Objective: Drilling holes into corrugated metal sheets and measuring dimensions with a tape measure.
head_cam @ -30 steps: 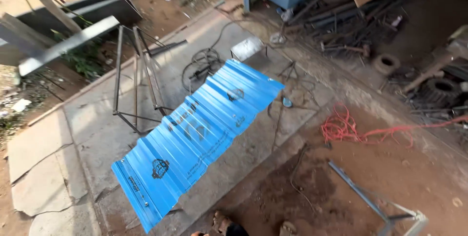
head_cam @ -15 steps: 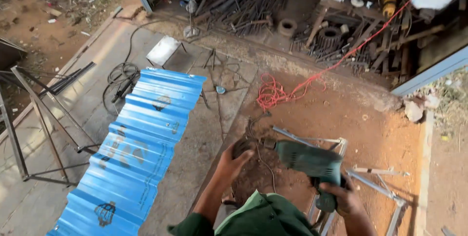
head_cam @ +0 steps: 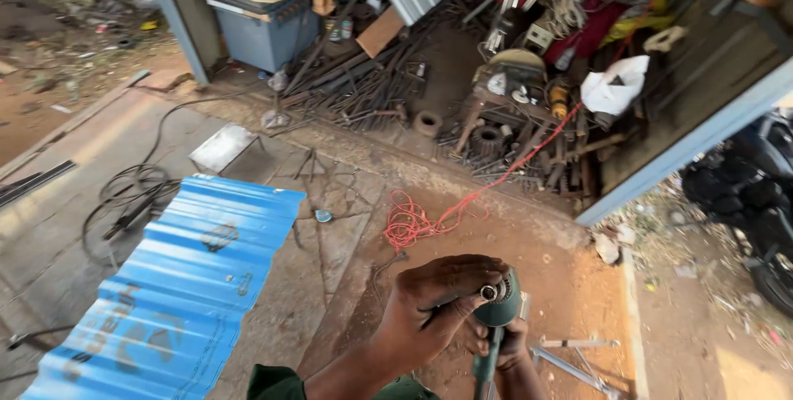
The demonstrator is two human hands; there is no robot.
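Both hands are up close on a green power drill (head_cam: 494, 317), held low over the reddish dirt floor (head_cam: 570, 284) with its chuck turned toward the person. The left hand (head_cam: 438, 301) is curled over the front of the tool, fingers (head_cam: 462, 272) wrapped around the chuck end. The right hand (head_cam: 508, 346) sits beneath, closed around the drill's body, though much of it is hidden behind the tool. Just beyond the hands a tangle of red cord (head_cam: 413, 222) lies on the dirt and trails off toward a heap of scrap metal and machine parts (head_cam: 512, 119) at the shed's edge. To the left, a blue corrugated sheet (head_cam: 173, 284) lies flat on the concrete slab (head_cam: 74, 169), with a loose black cable (head_cam: 132, 198) coiled near its far corner. Thin metal bars (head_cam: 578, 359) lie on the dirt just right of the hands.
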